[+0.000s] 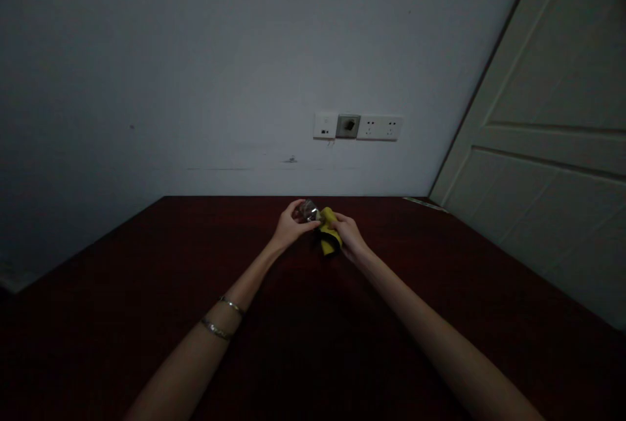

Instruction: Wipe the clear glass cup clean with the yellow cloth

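My left hand (289,225) is closed around a small, clear, shiny glass (308,211), which looks tilted toward the right. In my right hand (348,231) is a yellow cloth (330,229) with a dark edge or underside, pinched between thumb and fingers. The cloth touches or overlaps the right end of the glass, and part of it hangs down below my fingers. Both hands are close together over the far part of the dark red table (313,330). The dim light hides the finer detail of the glass.
Behind the table's far edge stands a pale wall (220,69) with a row of sockets and switch plates (379,128). A light panelled door (552,147) stands along the right side. A thin strip (424,203) lies at the table's far right corner.
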Tool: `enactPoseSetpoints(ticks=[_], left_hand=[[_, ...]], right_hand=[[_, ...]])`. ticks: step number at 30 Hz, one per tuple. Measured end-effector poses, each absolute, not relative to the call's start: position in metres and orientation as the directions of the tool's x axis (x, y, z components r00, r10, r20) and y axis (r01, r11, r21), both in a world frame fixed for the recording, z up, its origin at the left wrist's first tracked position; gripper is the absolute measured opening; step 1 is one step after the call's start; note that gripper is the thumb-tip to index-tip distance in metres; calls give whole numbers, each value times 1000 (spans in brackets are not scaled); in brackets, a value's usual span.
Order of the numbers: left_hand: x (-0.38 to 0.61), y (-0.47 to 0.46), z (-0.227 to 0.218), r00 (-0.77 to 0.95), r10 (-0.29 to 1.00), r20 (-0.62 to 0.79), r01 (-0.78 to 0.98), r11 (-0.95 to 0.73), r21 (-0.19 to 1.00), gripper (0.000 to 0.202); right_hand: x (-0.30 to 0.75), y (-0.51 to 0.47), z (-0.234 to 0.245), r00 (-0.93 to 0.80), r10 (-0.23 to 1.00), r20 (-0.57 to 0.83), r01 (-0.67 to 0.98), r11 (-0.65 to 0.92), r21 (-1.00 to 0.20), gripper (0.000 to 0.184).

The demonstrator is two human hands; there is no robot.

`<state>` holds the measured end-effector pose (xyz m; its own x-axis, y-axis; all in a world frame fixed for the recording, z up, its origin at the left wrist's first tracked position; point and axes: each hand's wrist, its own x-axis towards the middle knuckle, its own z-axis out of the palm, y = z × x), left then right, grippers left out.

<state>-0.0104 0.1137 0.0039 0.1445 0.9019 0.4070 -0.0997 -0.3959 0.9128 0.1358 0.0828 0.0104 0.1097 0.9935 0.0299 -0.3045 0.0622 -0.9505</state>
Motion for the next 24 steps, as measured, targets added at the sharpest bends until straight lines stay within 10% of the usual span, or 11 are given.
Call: enactPoseSetpoints(ticks=[24], left_hand=[[-12, 119, -1, 190, 911, 365, -174, -335, 926, 63]], right_hand=[[150, 87, 8, 250, 963, -101, -452, 24, -892, 13]])
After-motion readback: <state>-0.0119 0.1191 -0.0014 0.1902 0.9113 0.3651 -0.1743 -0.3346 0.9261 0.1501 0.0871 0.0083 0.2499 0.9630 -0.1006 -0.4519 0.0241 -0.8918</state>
